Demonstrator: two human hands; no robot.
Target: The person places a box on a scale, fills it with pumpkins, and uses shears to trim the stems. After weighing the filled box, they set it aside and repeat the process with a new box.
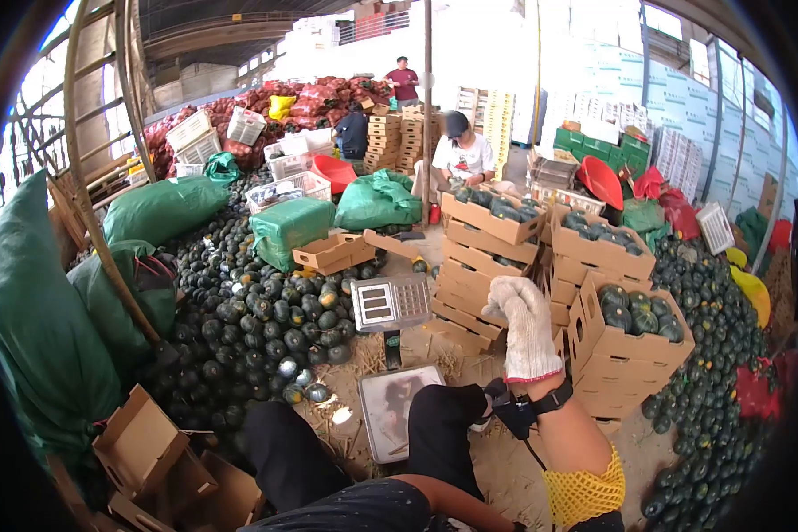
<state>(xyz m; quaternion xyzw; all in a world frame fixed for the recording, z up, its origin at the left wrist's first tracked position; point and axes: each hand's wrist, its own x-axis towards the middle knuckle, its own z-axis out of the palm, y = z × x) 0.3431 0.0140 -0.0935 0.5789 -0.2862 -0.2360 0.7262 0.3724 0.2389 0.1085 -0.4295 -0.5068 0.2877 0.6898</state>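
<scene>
My right hand (521,321), in a white knitted glove with a red cuff, is raised in front of the stacked cardboard boxes (472,288). Its fingers are bent and pressed together; whatever they may hold is hidden. A black strap and a yellow mesh sleeve (585,488) are on this arm. My left forearm (443,498) crosses the bottom of the view, and its hand is out of sight. Between my legs lies a scale's metal platform (401,412), with its display (390,302) behind it. An open box of dark green squashes (637,312) is right of my right hand.
Loose squashes (266,310) cover the floor at left, more (709,328) at right. Empty cartons (146,443) lie at lower left, green sacks (40,310) behind them. A person in white (465,155) sits behind the boxes; two other people are farther back.
</scene>
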